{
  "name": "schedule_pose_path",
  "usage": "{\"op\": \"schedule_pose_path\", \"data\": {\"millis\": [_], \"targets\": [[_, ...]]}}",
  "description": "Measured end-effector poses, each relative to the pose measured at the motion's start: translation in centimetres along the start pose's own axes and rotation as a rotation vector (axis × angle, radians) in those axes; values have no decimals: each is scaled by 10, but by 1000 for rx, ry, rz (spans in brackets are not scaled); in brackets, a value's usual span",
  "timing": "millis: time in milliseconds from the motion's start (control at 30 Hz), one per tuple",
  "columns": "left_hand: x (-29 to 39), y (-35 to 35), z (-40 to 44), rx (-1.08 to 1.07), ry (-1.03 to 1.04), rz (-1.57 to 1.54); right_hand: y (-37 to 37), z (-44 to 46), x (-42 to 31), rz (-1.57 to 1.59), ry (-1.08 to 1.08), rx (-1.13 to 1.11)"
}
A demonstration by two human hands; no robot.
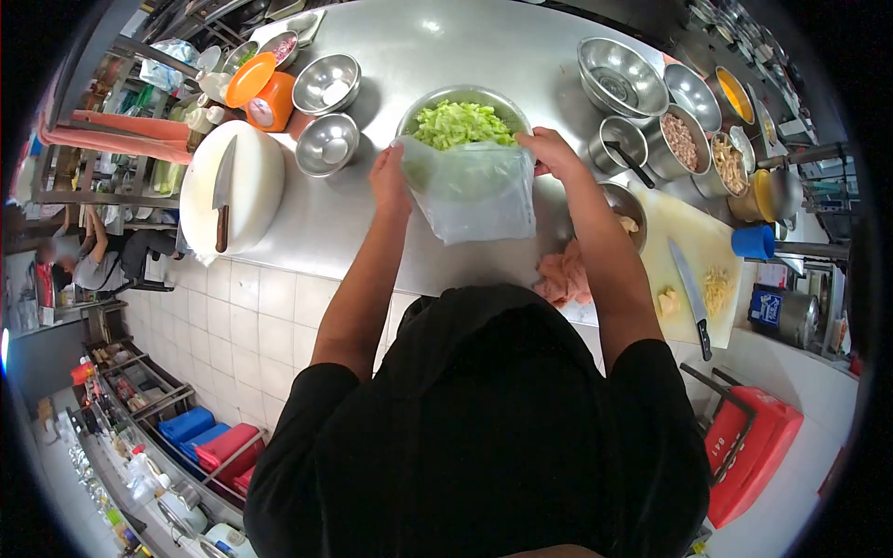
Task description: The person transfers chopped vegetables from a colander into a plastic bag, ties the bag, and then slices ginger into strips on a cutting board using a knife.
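A metal bowl (409, 113) full of chopped green vegetable (460, 125) stands on the steel counter in front of me. A clear plastic bag (479, 200) spreads over the bowl's near side and hangs toward me. My left hand (389, 177) grips the bag's left edge with fingers closed. At the bag's upper right corner, beside the bowl's rim, my right hand (551, 153) is closed on it too. Parts of the fingers on both hands are hidden by the plastic.
Left are a round white chopping block (256, 191) with a knife (224, 186), an orange scale (272, 102) and two small bowls (327, 145). To my right are several metal containers (681, 144), a cutting board (684, 232) with a knife (688, 288), and a pink cloth (564, 275).
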State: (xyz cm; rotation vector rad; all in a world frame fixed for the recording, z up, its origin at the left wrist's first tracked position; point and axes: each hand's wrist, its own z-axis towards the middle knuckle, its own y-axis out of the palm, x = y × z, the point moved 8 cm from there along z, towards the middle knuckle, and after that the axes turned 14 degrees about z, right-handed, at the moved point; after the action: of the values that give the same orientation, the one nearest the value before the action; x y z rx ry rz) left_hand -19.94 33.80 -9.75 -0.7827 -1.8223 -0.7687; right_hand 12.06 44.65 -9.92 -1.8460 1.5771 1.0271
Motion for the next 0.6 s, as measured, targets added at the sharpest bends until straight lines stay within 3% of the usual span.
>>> {"op": "schedule_pose_path", "data": {"millis": [233,433,600], "targets": [[6,0,-1,-24,-36,17,6,12,8,-60,-66,-10],[15,-10,-9,59,-100,22,5,-6,-4,-124,-296,24],[19,-12,-13,-60,-23,-56,1,-18,-34,-224,-513,61]]}}
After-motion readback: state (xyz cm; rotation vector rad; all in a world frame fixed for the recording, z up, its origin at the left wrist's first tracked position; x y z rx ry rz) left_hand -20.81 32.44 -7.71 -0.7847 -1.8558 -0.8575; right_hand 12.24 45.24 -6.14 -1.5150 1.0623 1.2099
